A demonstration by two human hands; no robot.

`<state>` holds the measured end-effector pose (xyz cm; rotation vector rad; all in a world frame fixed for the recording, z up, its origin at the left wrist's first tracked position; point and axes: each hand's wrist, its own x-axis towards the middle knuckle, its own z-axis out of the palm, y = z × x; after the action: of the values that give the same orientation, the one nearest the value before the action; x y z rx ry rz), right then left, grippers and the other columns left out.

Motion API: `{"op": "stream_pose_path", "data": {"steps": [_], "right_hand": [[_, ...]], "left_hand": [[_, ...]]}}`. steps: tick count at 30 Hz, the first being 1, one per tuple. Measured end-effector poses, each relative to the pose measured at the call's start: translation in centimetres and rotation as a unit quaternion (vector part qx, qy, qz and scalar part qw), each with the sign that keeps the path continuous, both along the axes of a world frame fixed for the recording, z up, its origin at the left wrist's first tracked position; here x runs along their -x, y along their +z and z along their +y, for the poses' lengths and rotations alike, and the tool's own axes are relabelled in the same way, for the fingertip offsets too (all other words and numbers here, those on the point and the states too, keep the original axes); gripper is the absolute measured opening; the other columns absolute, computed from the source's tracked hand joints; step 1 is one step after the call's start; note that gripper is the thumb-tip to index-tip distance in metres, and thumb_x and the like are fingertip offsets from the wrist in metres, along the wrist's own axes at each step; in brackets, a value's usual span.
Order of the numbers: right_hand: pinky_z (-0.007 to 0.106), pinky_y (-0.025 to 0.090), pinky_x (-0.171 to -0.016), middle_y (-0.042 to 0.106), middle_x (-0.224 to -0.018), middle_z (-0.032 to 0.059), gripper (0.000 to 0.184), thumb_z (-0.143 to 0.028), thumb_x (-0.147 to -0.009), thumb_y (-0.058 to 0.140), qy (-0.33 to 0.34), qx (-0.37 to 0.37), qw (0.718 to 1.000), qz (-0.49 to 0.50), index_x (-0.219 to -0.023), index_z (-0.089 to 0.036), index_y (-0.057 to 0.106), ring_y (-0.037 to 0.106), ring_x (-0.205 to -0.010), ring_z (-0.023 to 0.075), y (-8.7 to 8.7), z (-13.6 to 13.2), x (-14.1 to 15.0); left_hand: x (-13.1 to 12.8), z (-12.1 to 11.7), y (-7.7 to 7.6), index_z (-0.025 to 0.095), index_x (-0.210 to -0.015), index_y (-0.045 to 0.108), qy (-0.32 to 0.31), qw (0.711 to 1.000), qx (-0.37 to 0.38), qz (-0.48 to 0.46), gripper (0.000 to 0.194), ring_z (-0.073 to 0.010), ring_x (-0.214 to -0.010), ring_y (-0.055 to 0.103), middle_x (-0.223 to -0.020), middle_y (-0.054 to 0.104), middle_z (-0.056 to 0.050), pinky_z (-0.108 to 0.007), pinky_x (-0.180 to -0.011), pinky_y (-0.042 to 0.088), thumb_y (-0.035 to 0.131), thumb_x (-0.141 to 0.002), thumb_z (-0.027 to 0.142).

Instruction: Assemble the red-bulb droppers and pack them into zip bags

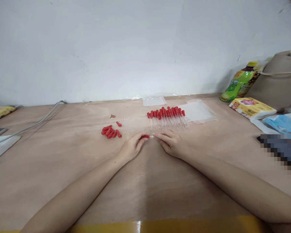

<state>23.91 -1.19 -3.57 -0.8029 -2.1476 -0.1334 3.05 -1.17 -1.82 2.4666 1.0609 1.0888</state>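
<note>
Left hand (133, 145): grip closed on a red bulb (145, 137). Right hand (171, 142): grip closed on a clear tube (152, 137) meeting that bulb, low over the desk (106, 191). Green bottle (238, 82), yellow cap, label characters too small to read; yellow box (253, 107), pink cartoon figure, lettering likewise illegible.
</note>
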Motion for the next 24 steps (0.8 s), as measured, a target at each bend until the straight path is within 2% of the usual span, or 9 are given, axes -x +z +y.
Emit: {"op": "stream_pose_path", "data": {"steps": [9, 16, 20, 24], "right_hand": [[0.026, 0.047, -0.067, 0.063, -0.087, 0.0043, 0.037, -0.008, -0.081, 0.040, 0.080, 0.045, 0.995, -0.031, -0.111, -0.023, 0.057, 0.056, -0.077, 0.0131, -0.15, 0.60, -0.62], [0.024, 0.045, -0.058, 0.062, -0.080, 0.0059, 0.035, -0.006, -0.078, 0.041, 0.002, 0.002, 0.994, -0.108, -0.105, -0.018, 0.059, 0.056, -0.071, 0.0152, 0.25, -0.22, -0.20], [0.024, 0.045, -0.062, 0.064, -0.084, 0.0064, 0.025, -0.017, -0.086, 0.041, -0.012, 0.003, 0.998, -0.063, -0.103, -0.017, 0.058, 0.057, -0.073, 0.0142, 0.55, -0.33, -0.31], [0.026, 0.040, -0.063, 0.064, -0.075, 0.0041, 0.017, -0.022, -0.086, 0.043, -0.005, -0.021, 0.999, -0.044, -0.088, -0.018, 0.060, 0.055, -0.068, 0.0134, 0.80, -0.09, -0.38]], "left_hand": [[0.28, -0.18, -0.53, 0.019, -0.092, 0.063, -0.041, 0.999, 0.022, 0.004, 0.017, -0.0142, -0.077, 0.064, -0.085, 0.068, -0.003, -0.026, -0.071, 0.050, 0.048, -0.086, 0.024], [0.25, -0.22, -0.45, 0.019, -0.093, 0.064, -0.030, 0.999, 0.011, 0.035, 0.017, -0.0144, -0.077, 0.064, -0.086, 0.069, -0.003, -0.026, -0.071, 0.050, 0.051, -0.085, 0.025], [0.40, 0.06, -0.53, 0.018, -0.098, 0.064, 0.005, 1.000, 0.013, -0.002, 0.021, -0.0157, -0.080, 0.065, -0.090, 0.070, -0.003, -0.027, -0.073, 0.052, 0.058, -0.080, 0.028], [0.42, 0.24, -0.50, 0.019, -0.095, 0.066, 0.018, 0.999, 0.033, -0.034, 0.020, -0.0159, -0.078, 0.066, -0.088, 0.071, -0.003, -0.027, -0.073, 0.053, 0.060, -0.079, 0.029]]}}
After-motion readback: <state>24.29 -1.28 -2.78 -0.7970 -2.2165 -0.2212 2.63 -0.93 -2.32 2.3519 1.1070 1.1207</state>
